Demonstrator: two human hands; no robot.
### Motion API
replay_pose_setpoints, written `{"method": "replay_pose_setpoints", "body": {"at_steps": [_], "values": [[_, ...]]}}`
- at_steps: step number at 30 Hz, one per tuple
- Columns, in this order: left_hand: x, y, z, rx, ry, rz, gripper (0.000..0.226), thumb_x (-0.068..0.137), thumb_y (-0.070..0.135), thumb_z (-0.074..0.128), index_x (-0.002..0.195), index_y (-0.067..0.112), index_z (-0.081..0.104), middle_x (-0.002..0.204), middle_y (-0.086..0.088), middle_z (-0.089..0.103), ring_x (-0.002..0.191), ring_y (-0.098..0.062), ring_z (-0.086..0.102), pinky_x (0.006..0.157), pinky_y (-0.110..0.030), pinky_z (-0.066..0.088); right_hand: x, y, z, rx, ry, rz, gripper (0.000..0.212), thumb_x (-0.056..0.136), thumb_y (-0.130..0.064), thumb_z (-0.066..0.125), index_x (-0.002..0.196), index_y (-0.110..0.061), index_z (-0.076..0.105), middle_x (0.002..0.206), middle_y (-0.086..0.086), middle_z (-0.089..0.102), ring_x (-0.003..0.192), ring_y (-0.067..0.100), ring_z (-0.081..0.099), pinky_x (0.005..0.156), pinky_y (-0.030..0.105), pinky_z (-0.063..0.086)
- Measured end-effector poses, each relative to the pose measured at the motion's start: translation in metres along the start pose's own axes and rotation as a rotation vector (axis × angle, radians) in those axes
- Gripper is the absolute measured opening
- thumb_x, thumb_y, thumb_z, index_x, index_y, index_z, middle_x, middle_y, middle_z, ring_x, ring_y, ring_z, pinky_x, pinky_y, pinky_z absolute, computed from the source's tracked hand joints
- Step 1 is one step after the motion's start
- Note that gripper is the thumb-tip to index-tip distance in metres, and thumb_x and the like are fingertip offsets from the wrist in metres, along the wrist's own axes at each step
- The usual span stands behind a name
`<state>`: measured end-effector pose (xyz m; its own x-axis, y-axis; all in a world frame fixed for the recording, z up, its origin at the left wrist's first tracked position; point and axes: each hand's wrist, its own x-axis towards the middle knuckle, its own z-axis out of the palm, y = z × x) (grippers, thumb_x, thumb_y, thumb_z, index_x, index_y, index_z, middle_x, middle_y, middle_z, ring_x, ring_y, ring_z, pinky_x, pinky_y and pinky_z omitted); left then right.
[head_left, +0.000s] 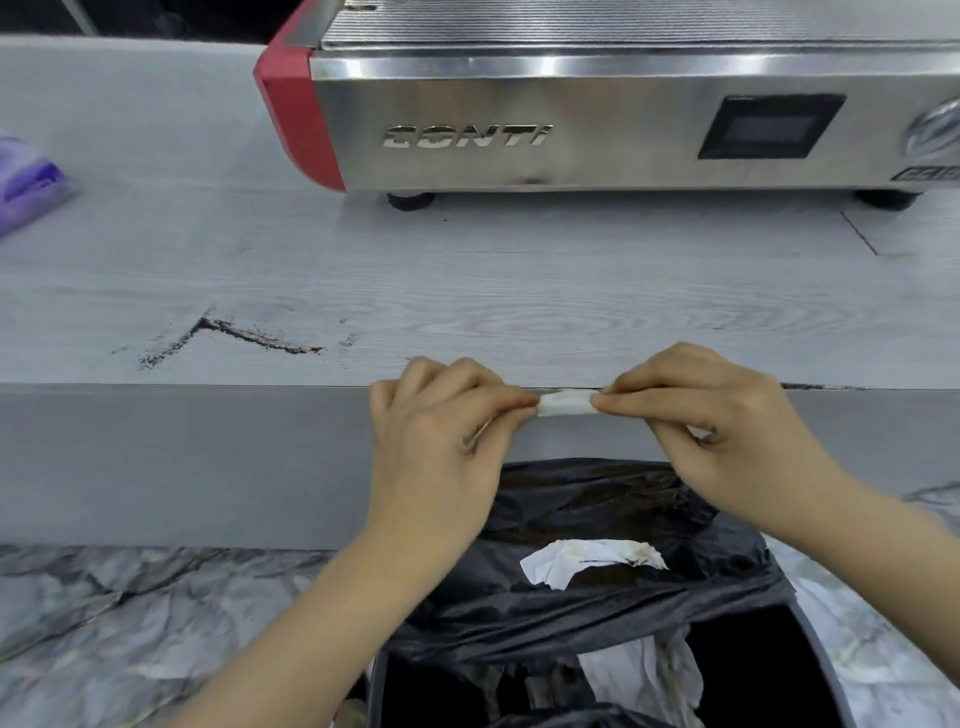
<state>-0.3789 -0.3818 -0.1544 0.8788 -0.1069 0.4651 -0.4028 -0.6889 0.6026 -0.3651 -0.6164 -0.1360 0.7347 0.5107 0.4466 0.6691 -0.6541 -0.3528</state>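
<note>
Head cam: both hands are working at the near edge of the counter, right over the bin. The left hand is pinching the left end of a small folded white wipe btwn thumb and forefinger, w/ the other fingers curled in. The right hand is pinching the right end the same way, fingers bunched together. The wipe is being held stretched btwn the two hands, level w/ the counter's front lip, just above the black bin bag. A crumpled, stained white paper is lying in the bag, nearer than the wipe. On the counter, far left of the hands, a line of dark grounds is sitting. At the far side a steel coffee machine is standing; a purple packet is lying at the far left edge.
</note>
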Motion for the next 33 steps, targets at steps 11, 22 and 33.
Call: {"method": "replay_pose_setpoints", "body": {"at_steps": [11, 22, 33], "values": [[0.05, -0.105, -0.108, 0.087, 0.199, -0.196, 0.006, 0.086, 0.045, 0.065, 0.084, 0.049, 0.07, 0.088, 0.014, 0.068, 0.095, -0.02, 0.057, 0.087, -0.06, 0.042, 0.183, -0.038, 0.092, 0.161, 0.078, -0.135, 0.031, 0.078, 0.011, 0.06, 0.091, -0.011, 0.078, 0.087, 0.003, 0.074, 0.082, 0.022, 0.064, 0.075, 0.022, 0.046], [0.04, -0.226, -0.198, 0.32, 0.372, -0.563, 0.007, 0.084, 0.041, 0.067, 0.085, 0.038, 0.074, 0.096, 0.011, 0.07, 0.093, -0.019, 0.06, 0.093, -0.049, 0.04, 0.332, -0.109, 0.227, 0.312, -0.188, -0.237, 0.035, 0.074, 0.012, 0.058, 0.086, -0.014, 0.079, 0.088, 0.0, 0.073, 0.083, 0.013, 0.066, 0.073, 0.016, 0.048], [0.024, -0.175, -0.129, 0.348, 0.48, -0.56, 0.012, 0.089, 0.032, 0.066, 0.093, 0.029, 0.076, 0.095, 0.009, 0.067, 0.095, -0.021, 0.05, 0.076, -0.028, 0.018, 0.322, -0.079, 0.205, 0.298, -0.228, -0.324, 0.029, 0.075, 0.008, 0.062, 0.083, -0.014, 0.079, 0.086, -0.001, 0.075, 0.084, 0.01, 0.066, 0.076, 0.006, 0.042]]}}
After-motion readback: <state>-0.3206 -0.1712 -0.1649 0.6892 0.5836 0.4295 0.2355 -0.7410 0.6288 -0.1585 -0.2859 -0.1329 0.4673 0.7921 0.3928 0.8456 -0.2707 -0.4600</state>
